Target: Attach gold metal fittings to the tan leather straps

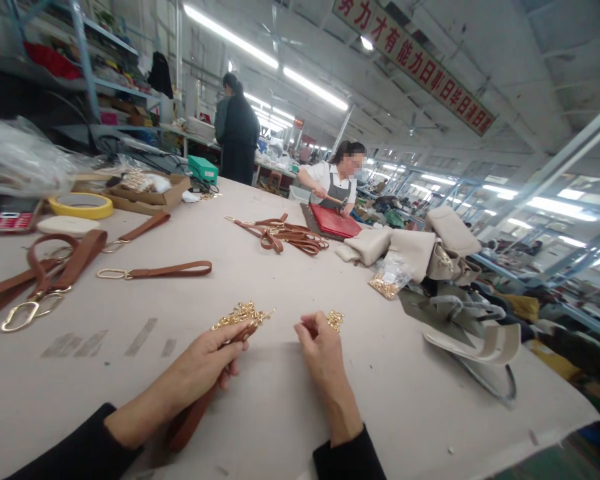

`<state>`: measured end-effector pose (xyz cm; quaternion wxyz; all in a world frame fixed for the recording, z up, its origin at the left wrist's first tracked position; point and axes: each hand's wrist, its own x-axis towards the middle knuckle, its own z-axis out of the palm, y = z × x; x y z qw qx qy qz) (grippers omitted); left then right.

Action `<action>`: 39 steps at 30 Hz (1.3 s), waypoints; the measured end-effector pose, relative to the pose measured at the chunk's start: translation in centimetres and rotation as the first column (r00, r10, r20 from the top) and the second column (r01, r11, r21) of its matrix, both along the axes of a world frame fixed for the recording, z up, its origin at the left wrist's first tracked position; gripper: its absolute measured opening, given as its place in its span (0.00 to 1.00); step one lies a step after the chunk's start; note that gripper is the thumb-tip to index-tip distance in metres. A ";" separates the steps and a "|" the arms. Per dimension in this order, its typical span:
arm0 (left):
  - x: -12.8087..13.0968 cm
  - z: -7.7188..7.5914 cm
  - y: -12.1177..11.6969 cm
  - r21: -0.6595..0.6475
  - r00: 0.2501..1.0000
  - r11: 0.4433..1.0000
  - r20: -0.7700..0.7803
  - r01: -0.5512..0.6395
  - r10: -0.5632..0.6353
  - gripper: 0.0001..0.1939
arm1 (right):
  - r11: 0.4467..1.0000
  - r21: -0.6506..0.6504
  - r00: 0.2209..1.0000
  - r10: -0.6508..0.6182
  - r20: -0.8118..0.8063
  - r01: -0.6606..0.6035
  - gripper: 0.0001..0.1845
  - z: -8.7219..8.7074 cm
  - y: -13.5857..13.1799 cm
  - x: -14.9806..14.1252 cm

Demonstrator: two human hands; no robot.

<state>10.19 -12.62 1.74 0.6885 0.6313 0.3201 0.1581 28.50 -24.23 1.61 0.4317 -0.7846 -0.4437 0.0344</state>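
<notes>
My left hand (200,367) is closed around a brown leather strap (193,423), whose loop hangs toward the table's near edge. Just beyond those fingers lies a heap of small gold metal pieces (240,313). My right hand (323,353) has its fingers curled together in a pinch; whatever is between them is hidden. Beside its knuckles sits a smaller cluster of gold pieces (335,321). A brown wrist strap with a gold clasp (170,270) lies flat farther left. More brown straps with gold rings (65,273) are piled at the far left.
Mid-table holds a bundle of brown straps (295,233). Cream bags (410,250) and a plastic bag of gold parts (390,277) are at right. Yellow tape (83,205) and a cardboard box (155,193) stand back left. A co-worker (337,177) handles a red piece (335,220) opposite.
</notes>
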 end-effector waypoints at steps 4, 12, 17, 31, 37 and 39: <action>-0.8 0.2 0.4 -0.023 0.999 1.000 0.033 -0.004 0.004 0.19 | 0.956 -0.204 0.954 -0.154 0.257 0.209 0.13 -1.4 -1.5 3.5; -0.9 0.8 0.2 -0.206 0.990 0.979 0.140 0.010 0.019 0.17 | 0.910 -0.292 0.896 -0.157 0.416 0.295 0.14 -1.5 -1.1 3.5; -0.4 0.4 -0.1 -0.184 0.983 0.977 0.165 0.108 -0.077 0.17 | 0.891 -0.329 0.863 -0.123 0.490 0.314 0.15 -1.4 -0.6 3.2; -0.3 1.0 -0.5 -0.173 0.988 0.982 0.147 0.078 -0.053 0.07 | 0.965 -0.261 0.915 0.082 0.394 0.027 0.10 -1.7 -0.5 1.3; -0.2 0.4 -0.2 -0.160 0.990 0.985 0.134 0.061 -0.040 0.08 | 0.970 -0.215 0.956 0.168 0.240 -0.116 0.13 -1.7 -0.8 0.8; -0.3 0.5 -0.1 -0.168 0.992 0.985 0.124 0.050 -0.029 0.09 | 0.983 -0.158 0.980 0.120 0.161 -0.094 0.14 -1.8 -1.0 1.2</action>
